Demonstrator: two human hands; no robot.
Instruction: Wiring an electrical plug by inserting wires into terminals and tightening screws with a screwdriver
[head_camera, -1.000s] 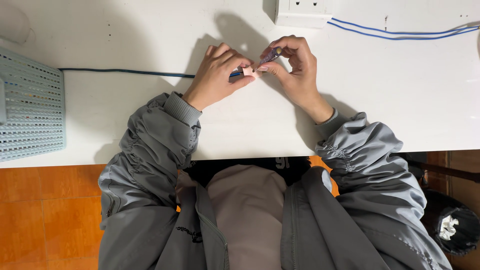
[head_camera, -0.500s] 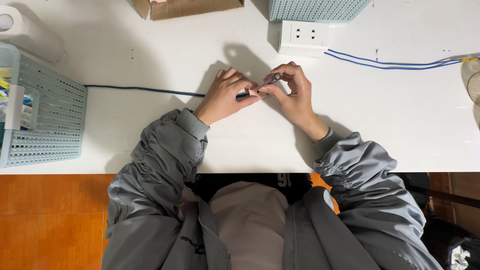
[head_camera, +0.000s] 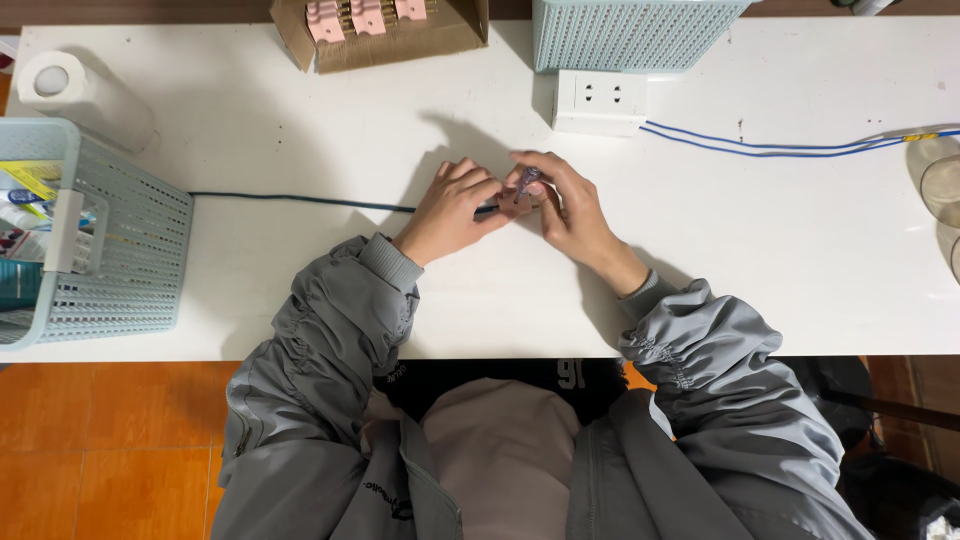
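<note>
Since the earlier frame I see more table; left hand and right hand pinch the dark cable end, a small tool on it; fitting step, steady grip needed.

A white worktop carries a cardboard box and a pale blue basket at its far edge, a white socket block, blue wires, a dark cable, a paper roll and another basket at the left.
</note>
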